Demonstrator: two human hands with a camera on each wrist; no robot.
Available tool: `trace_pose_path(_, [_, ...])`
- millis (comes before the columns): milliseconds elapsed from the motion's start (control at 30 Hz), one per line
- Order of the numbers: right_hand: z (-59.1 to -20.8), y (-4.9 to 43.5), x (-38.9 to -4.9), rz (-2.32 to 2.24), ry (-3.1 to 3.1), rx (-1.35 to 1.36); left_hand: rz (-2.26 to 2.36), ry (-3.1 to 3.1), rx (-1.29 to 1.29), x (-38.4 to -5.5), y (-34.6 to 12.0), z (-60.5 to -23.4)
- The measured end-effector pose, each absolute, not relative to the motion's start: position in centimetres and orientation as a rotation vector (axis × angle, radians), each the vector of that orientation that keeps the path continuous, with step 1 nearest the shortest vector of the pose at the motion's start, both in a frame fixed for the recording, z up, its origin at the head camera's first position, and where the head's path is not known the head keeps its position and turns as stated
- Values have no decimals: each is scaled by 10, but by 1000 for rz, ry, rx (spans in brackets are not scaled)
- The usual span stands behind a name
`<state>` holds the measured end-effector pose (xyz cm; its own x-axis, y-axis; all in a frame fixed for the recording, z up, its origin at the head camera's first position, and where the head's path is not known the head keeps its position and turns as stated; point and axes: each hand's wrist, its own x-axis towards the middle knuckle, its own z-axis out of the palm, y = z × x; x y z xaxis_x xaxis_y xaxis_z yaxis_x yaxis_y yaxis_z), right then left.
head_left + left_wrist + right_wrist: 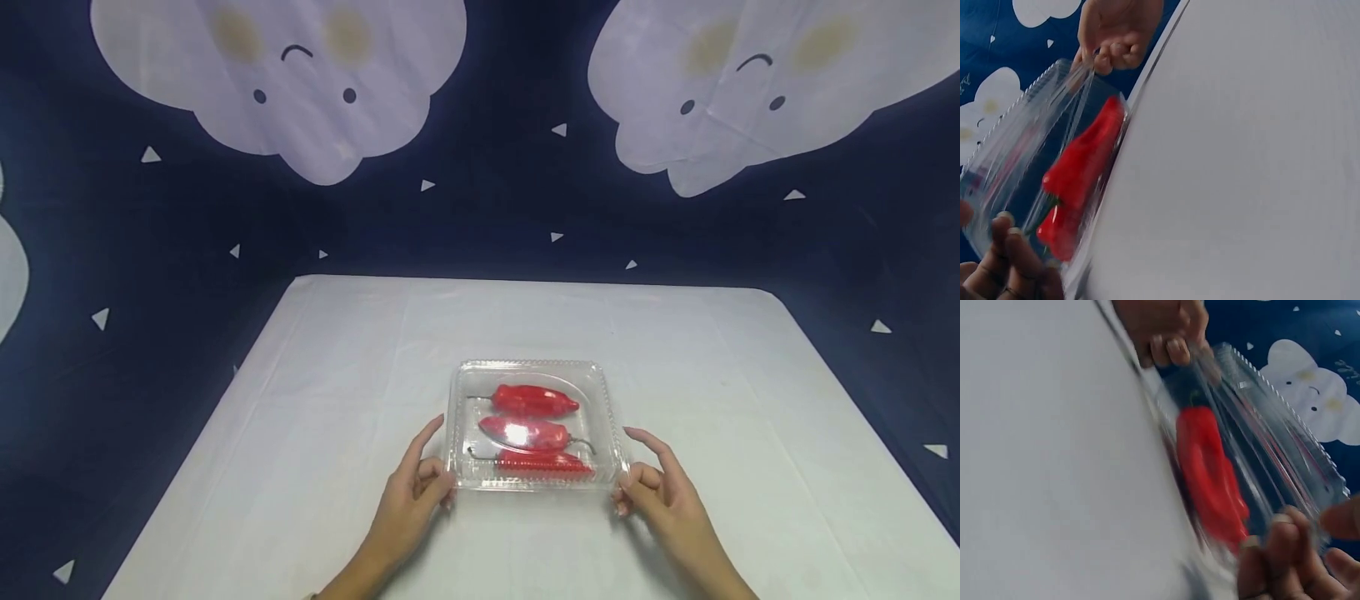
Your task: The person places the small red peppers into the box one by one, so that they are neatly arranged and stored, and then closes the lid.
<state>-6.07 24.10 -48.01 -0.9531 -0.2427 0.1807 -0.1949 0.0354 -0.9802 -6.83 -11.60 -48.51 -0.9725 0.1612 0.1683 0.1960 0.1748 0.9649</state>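
Note:
On the table sits a clear plastic clamshell box point(463, 375) with its lid over three red peppers. The far pepper point(534, 401) and the near pepper point(543, 463) have stems to the left; the middle pepper point(528, 434) has its stem to the right. My left hand point(408, 496) pinches the box rim at the near left corner, index finger stretched along the side. At the near right corner my right hand point(663, 496) pinches the rim between thumb and curled fingers. In the right wrist view a pepper point(1204, 469) shows through the clear wall.
A white-covered table point(337, 350) extends around the box on all sides. Behind it hangs a dark blue cloth point(495, 233) printed with white clouds and small triangles.

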Motion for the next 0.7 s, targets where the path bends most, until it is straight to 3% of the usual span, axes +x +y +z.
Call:
trace_pose_path(267, [-429, 274, -83, -1393, 2921, -463, -1330, -2501, -317, -99, -158, -447])
trace_pose_path(467, [-363, 288, -127, -1008, 3129, -459, -1024, -2500, -451, -151, -172, -391])
trace_pose_path(700, [-311, 273, -198, -736, 3123, -506, -763, -2731, -537, -228, -151, -336])
